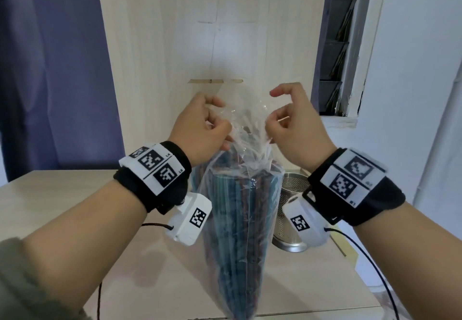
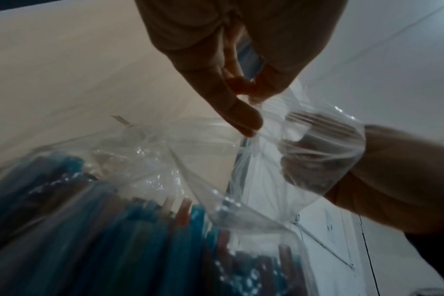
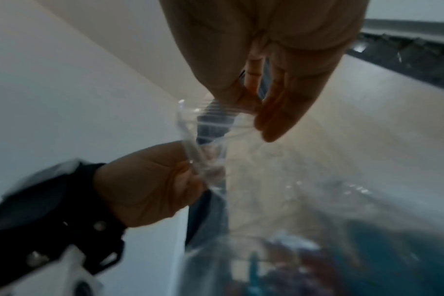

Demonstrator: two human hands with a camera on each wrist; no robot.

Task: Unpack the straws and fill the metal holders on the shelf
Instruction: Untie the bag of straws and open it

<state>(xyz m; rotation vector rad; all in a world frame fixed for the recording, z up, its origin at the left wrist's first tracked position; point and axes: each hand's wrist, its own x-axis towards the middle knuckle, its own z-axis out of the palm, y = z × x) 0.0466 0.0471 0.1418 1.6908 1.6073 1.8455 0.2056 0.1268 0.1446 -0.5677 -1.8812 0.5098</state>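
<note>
**Both hands grip the neck of the straw bag**

The left hand (image 1: 200,124) pinches the clear plastic bag (image 1: 246,129) at its top. Between and below the hands, the straws (image 1: 237,219) stand upright inside. The right hand (image 1: 295,129) pinches the opposite side; a metal holder (image 1: 292,187) stands below it.

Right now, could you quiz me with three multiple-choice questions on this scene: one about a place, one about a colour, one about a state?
1. Where is the metal holder?
A. left of the bag
B. right of the bag, behind the right wrist
C. inside the bag

2. What colour are most straws?
A. yellow
B. blue-teal
C. white

3. What are the hands doing?
A. resting flat
B. both pinching the top of the plastic bag
C. holding single straws

Answers: 1 B, the perforated steel shows there; 2 B, with some reddish ones; 3 B, the left hand and right hand each have a grip on the clear film.
</note>
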